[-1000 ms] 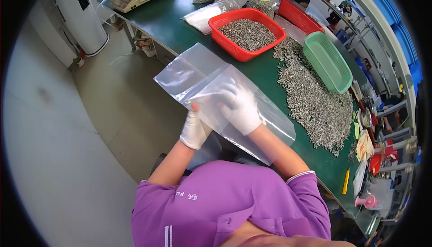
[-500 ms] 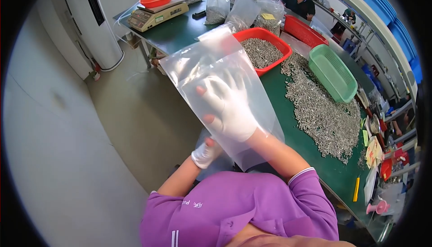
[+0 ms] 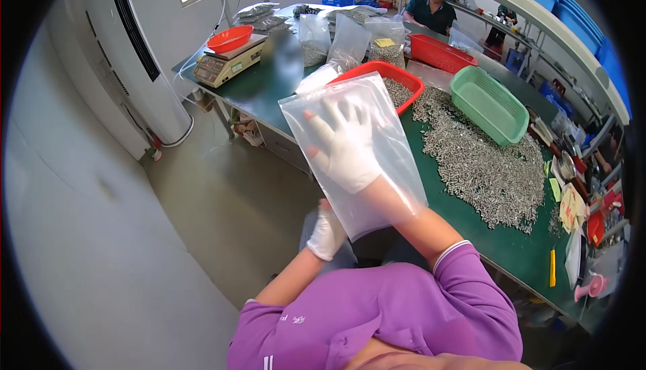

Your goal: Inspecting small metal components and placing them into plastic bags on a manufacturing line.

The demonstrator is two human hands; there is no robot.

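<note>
A clear plastic bag (image 3: 397,161) is raised in front of me, over the table's near-left edge. Inside it, seen through the film, my right hand (image 3: 346,148) is spread flat in a white glove with thumb and index fingertips bare. My right forearm enters through the bag's lower end. My left hand (image 3: 326,234), in a similar glove, grips the bag's lower left edge with its thumb up; its other fingers are largely hidden. Just beyond the bag stands a red basin (image 3: 420,90) of small metal parts, partly covered by it.
A pile of small metal parts (image 3: 484,175) spreads over the green table (image 3: 464,239), beside a green basket (image 3: 491,107). A yellow cutter (image 3: 552,267) lies near the right edge. Farther back are a scale (image 3: 229,67), filled bags (image 3: 387,50), a red basket (image 3: 441,53) and a seated person (image 3: 431,10).
My right hand has gone flatter and more spread inside the bag, and the bag is smoother and more upright. The view has shifted, so the table appears lower.
</note>
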